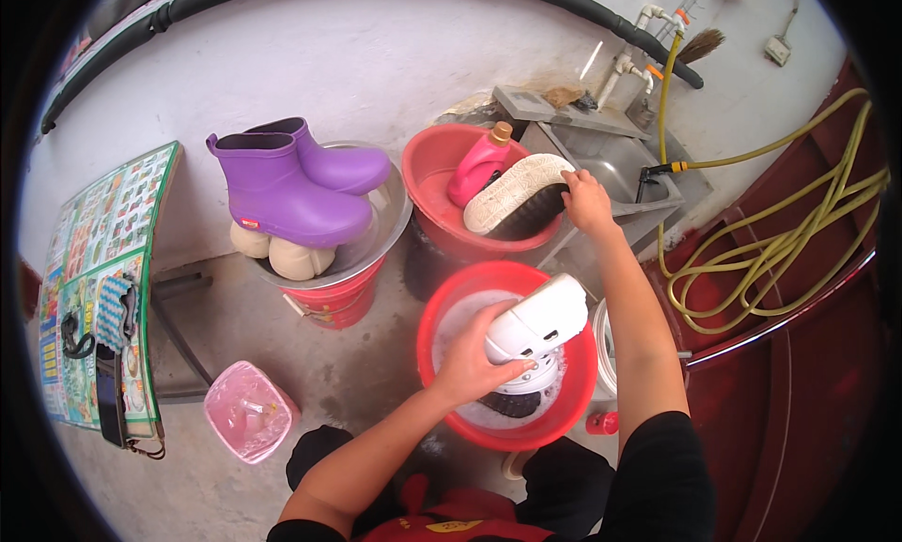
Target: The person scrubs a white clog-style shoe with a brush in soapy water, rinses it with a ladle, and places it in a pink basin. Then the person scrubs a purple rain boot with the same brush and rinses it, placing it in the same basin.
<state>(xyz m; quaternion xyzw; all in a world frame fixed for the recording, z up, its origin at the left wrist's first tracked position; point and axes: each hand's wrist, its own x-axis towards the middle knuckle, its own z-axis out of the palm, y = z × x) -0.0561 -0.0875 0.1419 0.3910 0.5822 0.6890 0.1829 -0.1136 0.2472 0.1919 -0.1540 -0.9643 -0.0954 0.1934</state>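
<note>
My left hand (471,359) grips a white clog (539,316) above a red plastic basin (431,338) of soapy water. Below it in the basin are another white clog-like piece (532,378) and a dark object (514,404), partly hidden. My right hand (586,198) reaches to the upper end of a shoe with a pale patterned sole (518,186) and black side, its fingers touching it. That shoe lies in a second, duller red basin (430,154), beside a pink detergent bottle (473,167) with a gold cap. Whether the right fingers grip the shoe is unclear.
Purple rubber boots (289,183) rest with beige shoes in a metal basin (398,239) over a red bucket (338,304). A pink lined bin (250,412) stands left, near a printed folding table (106,225). A metal sink (609,165) and yellow hose (768,267) are right.
</note>
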